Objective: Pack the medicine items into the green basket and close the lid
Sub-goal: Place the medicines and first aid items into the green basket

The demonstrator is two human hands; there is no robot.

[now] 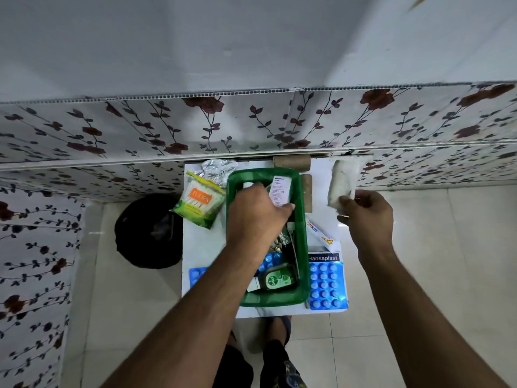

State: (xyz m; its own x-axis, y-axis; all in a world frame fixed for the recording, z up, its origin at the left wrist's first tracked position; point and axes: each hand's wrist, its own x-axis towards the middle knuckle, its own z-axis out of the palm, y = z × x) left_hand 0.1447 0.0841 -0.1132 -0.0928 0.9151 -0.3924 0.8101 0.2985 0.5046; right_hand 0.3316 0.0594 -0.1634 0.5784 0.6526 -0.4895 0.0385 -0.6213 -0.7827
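Observation:
The green basket [304, 247] stands on a small white table [204, 247]. My left hand [256, 217] reaches down into it and grips a white medicine box [280, 189]. A green Dettol bottle [277, 280] and foil strips lie inside at the near end. My right hand [366, 217] is off the table's right edge and pinches a white cotton roll [342, 180] in the air. A cotton-bud packet [200, 201] lies left of the basket. An ointment tube [320, 233], a Hansaplast box [324, 258] and a blue tablet strip [327, 287] lie to its right.
A foil pouch [216, 169] sits at the table's far left corner. Two brown cardboard rolls [292, 161] lie beyond and beside the basket. Another blue strip [197, 277] lies at the near left. A black round bin [149, 231] stands on the floor, left. Floral wall panels surround.

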